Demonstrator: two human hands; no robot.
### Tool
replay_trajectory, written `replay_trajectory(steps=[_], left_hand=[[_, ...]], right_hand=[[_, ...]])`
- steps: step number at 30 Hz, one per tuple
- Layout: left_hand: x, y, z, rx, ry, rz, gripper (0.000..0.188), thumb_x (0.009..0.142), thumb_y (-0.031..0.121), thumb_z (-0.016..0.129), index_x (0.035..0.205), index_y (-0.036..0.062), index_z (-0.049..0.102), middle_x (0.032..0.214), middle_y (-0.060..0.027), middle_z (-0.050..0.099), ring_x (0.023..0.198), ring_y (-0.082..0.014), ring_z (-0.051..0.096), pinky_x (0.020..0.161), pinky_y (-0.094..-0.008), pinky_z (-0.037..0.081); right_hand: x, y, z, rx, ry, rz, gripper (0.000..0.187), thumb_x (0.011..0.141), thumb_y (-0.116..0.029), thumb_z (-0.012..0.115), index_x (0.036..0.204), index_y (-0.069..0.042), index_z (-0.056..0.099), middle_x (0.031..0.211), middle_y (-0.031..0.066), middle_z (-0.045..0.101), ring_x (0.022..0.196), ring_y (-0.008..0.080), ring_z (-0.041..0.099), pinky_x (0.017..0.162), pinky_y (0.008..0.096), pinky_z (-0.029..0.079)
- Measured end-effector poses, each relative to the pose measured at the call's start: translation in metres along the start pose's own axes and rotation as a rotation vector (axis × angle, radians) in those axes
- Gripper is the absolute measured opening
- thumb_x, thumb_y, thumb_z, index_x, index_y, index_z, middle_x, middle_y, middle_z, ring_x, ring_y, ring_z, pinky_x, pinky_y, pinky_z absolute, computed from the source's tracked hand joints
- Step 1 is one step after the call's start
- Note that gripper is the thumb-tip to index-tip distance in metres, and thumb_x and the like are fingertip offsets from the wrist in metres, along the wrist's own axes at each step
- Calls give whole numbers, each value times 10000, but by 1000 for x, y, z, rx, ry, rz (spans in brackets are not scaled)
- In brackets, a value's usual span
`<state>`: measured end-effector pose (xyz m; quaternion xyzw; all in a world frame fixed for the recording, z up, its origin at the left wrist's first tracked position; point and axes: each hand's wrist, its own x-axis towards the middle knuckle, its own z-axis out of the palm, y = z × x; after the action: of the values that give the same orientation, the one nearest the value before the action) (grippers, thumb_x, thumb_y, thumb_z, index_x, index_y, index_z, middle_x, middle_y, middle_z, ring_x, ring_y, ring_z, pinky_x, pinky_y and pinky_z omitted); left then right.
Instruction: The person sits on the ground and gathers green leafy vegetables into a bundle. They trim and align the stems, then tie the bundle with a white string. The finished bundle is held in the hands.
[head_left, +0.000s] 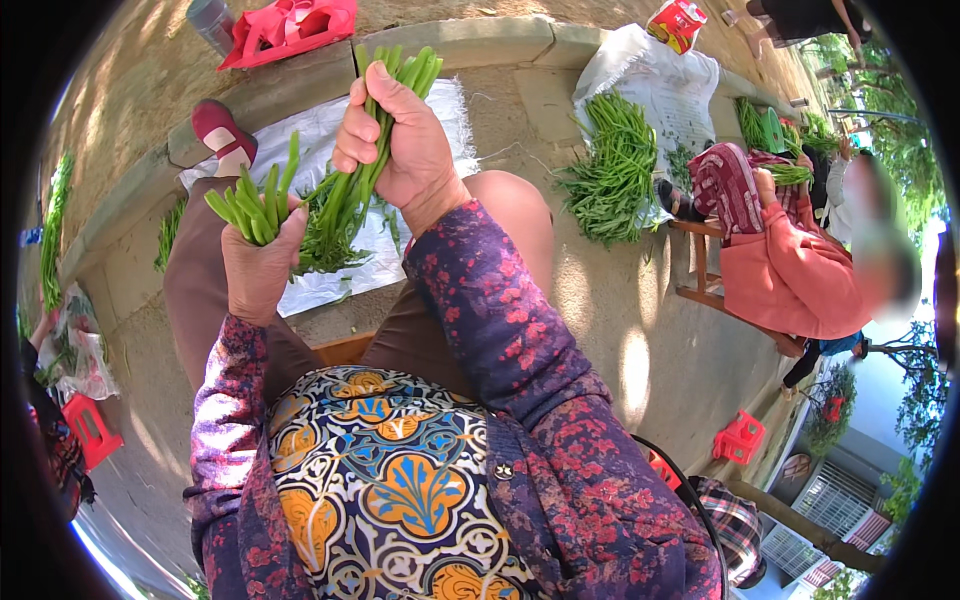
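Observation:
My left hand [256, 272] is closed around a short bunch of green vegetable stems [262, 205], their cut ends pointing up. Higher and to the right, my right hand [408, 140] grips a longer bunch of leafy green stems [350, 205]. Its stem ends stick out above the fist, and its leaves hang down between my knees. The two bunches are close together; whether they touch, I cannot tell. Below them a white woven sheet [445, 125] lies on the ground, with a few leaf scraps on it.
A big heap of greens [618, 165] lies by another white sheet [640, 70] at the right. Beyond it sits a person in a coral top [790, 265], holding greens. A pink bag [290, 30] and grey cup [210, 22] stand behind the curb [495, 45]. Red stools [92, 430] stand around.

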<state>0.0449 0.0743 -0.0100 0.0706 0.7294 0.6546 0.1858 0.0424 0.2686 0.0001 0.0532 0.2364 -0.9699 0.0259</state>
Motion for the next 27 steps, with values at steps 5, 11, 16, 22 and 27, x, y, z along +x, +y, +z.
replay_trajectory(steps=[5,11,16,22,27], left_hand=[[2,-4,-1,116,20,19,72,818,58,640,869,7,635,685,29,590,576,-25,503,510,-192,398],[9,-5,-3,311,47,59,115,774,80,640,816,-26,635,653,0,607,604,-49,529,557,-241,432],[10,-10,-6,338,21,95,137,743,97,649,808,-21,626,639,-63,615,586,-74,540,563,-269,440],[9,-6,-6,329,-15,110,97,741,79,636,780,-8,614,656,-35,608,599,-70,534,572,-258,439],[12,-40,-23,406,115,135,149,707,87,629,791,-27,583,634,-140,583,529,-147,530,560,-313,447]], right_hand=[[1,3,0,-66,4,6,307,923,-383,521,825,-91,525,557,-7,429,473,135,423,530,328,400],[4,12,2,-91,81,-18,287,902,-307,581,786,-51,522,539,22,473,434,147,455,464,327,421],[4,14,1,-147,105,-12,294,902,-320,584,797,-49,535,541,17,467,436,138,440,465,314,412],[1,14,6,-220,112,-22,283,921,-321,546,806,-63,523,550,0,439,452,134,426,485,311,407],[1,-12,-9,-6,25,-196,313,929,-395,507,801,-110,521,542,-36,392,468,114,399,498,291,368]])
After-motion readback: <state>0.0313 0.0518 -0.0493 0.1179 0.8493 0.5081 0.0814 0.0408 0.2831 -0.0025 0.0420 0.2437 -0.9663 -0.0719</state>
